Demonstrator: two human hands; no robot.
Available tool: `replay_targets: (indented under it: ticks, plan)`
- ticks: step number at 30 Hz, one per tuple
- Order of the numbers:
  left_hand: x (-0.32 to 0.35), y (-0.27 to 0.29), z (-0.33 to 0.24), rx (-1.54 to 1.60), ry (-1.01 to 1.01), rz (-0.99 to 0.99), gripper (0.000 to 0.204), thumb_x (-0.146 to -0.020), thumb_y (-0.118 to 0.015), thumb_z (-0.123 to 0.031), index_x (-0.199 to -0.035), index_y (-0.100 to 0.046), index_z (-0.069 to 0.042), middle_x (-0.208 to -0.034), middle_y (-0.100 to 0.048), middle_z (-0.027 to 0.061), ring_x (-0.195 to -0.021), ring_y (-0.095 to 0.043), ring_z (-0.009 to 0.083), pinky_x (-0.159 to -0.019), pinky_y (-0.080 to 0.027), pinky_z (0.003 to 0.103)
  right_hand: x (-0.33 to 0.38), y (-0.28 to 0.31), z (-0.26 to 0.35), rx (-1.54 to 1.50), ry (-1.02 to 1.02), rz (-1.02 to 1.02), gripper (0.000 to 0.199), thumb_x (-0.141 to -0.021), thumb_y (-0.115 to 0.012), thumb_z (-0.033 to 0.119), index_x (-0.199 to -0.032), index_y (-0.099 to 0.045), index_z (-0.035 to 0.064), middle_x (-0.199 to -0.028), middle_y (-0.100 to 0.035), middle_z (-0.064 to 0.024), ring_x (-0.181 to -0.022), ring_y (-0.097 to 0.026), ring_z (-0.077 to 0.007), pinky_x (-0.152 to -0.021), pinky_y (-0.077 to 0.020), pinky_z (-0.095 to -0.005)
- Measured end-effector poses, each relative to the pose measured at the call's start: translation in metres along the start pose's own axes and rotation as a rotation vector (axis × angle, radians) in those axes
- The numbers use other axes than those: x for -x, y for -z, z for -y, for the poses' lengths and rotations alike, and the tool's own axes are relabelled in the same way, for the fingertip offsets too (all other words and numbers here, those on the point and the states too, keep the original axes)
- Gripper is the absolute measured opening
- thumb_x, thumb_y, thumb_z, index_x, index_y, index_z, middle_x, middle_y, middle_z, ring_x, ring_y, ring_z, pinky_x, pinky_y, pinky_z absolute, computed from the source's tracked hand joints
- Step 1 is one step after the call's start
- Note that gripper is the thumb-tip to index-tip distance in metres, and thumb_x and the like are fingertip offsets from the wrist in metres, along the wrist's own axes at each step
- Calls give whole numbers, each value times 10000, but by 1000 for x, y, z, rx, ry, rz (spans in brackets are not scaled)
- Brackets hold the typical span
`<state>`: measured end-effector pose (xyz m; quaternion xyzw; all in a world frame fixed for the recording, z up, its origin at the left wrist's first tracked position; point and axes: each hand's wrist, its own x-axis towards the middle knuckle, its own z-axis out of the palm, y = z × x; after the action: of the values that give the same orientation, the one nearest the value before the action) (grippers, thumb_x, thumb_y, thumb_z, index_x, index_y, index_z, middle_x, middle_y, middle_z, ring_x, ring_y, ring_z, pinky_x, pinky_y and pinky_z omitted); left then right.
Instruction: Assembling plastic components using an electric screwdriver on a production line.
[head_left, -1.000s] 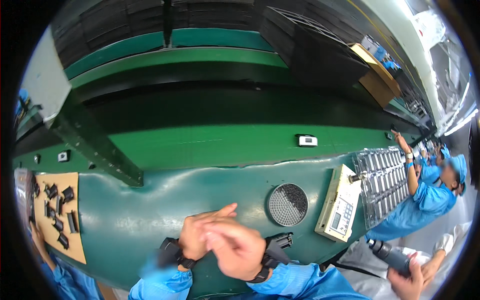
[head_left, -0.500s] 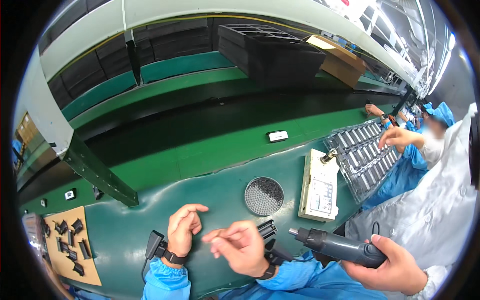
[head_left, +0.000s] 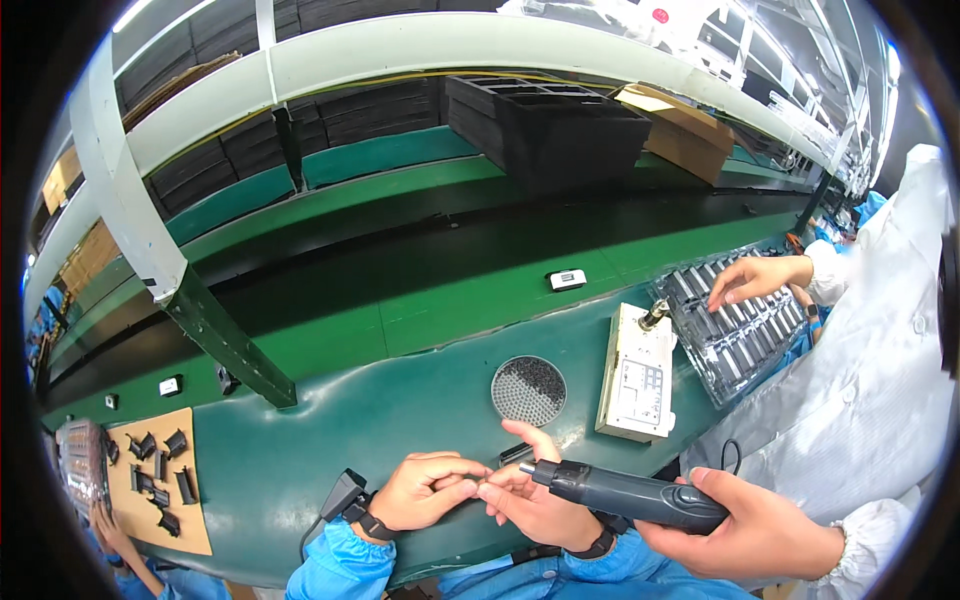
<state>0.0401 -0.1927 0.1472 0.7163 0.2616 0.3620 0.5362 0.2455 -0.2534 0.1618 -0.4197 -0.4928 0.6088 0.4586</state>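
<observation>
My left hand (head_left: 428,490) is over the near part of the green bench, its thumb and fingers pinched together. Its fingertips meet those of my right hand (head_left: 545,510), whose thumb and fingers are also drawn in, with one finger raised. Whatever lies between the fingertips is too small to make out. A black slotted part (head_left: 517,454) lies on the bench just behind my right hand, partly covered. Beyond it sits a round perforated dish (head_left: 528,391) with small black pieces on its right half. A dark electric screwdriver (head_left: 630,497), held by another person's hand, has its tip close to my right hand.
A cream control box (head_left: 638,378) stands right of the dish. Further right, another person's hand (head_left: 757,278) is over a clear tray (head_left: 735,360) of parts. Black brackets lie on a brown board (head_left: 190,530) at the left. A green post (head_left: 235,345) rises from the bench.
My hands have come together at the fingertips and moved slightly right. The other person's screwdriver has shifted left toward my right hand. The view has tilted and shifted a little.
</observation>
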Motion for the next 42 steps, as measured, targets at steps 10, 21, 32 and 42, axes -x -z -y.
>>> replay_targets:
  ticks: [10, 21, 32, 42]
  plan:
    - [6, 1, 5, 105, 245, 43, 109, -985, -675, -136, -1029, -672, -36, -635, -448, -57, -595, -385, 60, -540, -332, 279, -4, 2, -19, 18, 137, 21, 1047, -873, -794, 60, -1605, -46, 111, -1147, -583, -158, -900, -677, -196, -704, -594, -299]
    - [28, 41, 57, 349, 156, -359, 106, -993, -482, -76, -926, -561, -52, -768, -532, 0, -715, -593, 121, -639, -446, 256, 10, 33, -73, -304, 792, 236, 876, -788, -866, 41, -1461, -318, 164, -1345, -483, -134, -1115, -595, -194, -868, -548, -293]
    - [33, 48, 66, 623, 128, -501, 131, -1055, -425, -113, -949, -478, -55, -717, -421, 19, -611, -383, 111, -625, -462, 344, -40, -95, -66, -767, 518, -84, 429, -862, -827, 108, -1139, -500, 130, -1174, -506, -86, -753, -601, -132, -568, -521, -230]
    - [56, 79, 53, 588, -31, -555, 126, -1100, -477, -174, -1096, -508, -52, -755, -452, 15, -626, -398, 105, -628, -448, 330, -58, -108, -97, -1223, 186, 11, 378, -971, -720, 335, -1322, -632, 222, -1398, -566, -66, -838, -573, -149, -562, -523, -172]
